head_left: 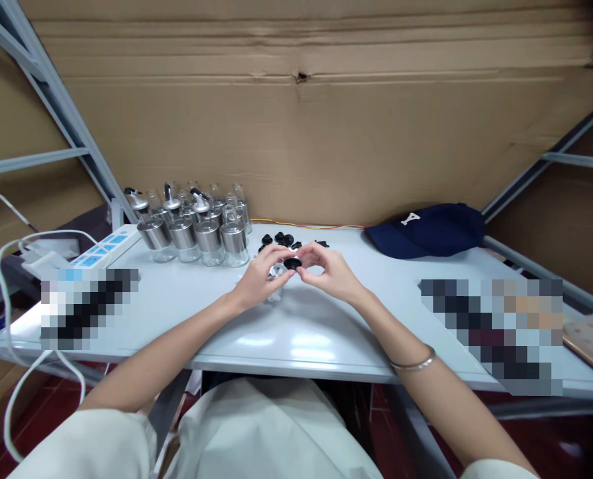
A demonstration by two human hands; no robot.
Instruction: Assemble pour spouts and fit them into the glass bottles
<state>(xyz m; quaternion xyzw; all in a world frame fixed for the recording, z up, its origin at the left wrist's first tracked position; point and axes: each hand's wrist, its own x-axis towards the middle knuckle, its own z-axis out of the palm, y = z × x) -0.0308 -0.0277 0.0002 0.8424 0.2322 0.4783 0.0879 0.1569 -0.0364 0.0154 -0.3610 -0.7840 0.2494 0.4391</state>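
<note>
Pale grey table (326,332) backed by cardboard, small glass bottle (275,283) clasped in curled left hand (261,279) at table centre, black cap (292,263) pinched by right hand (329,273) above it, finished bottles (197,229) grouped left of it, navy cap (426,229) right of it.

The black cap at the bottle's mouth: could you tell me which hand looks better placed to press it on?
Probably the right hand: its fingertips pinch the black cap, while the left hand steadies the glass bottle.
</note>
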